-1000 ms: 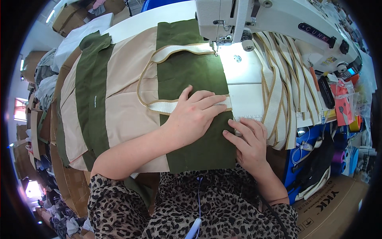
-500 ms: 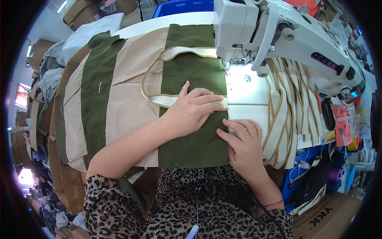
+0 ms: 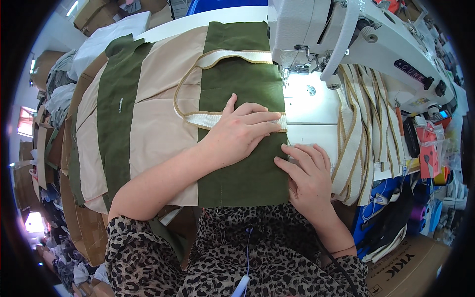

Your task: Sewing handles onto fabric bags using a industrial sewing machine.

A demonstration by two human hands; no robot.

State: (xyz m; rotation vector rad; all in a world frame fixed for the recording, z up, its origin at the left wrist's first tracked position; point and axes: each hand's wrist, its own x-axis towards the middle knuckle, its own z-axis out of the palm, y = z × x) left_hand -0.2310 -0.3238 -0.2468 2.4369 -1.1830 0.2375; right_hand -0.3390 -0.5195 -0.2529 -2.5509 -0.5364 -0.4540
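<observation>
A fabric panel point(image 3: 163, 119) with olive green and beige stripes lies across the sewing table. A white webbing strap point(image 3: 198, 119) with tan edges forms a loop on it, both ends reaching the panel's right edge. My left hand point(image 3: 237, 129) lies flat over the lower strap end, fingers stretched toward that edge and thumb apart. Beside it, nearer me, my right hand point(image 3: 309, 173) rests at the panel's right edge, its fingers extended and fingertips touching the green cloth. The upper strap end lies by the needle area of a white sewing machine point(image 3: 316, 44).
Several more tan-edged webbing straps point(image 3: 363, 128) hang in a bundle right of the lit needle plate point(image 3: 310, 90). A cardboard box point(image 3: 81, 218) stands under the panel's left side. Behind the table is a blue bin point(image 3: 222, 5). Another carton point(image 3: 410, 267) sits at lower right.
The whole view has shifted slightly. Both hands, the panel and the strap keep nearly the same places relative to the machine.
</observation>
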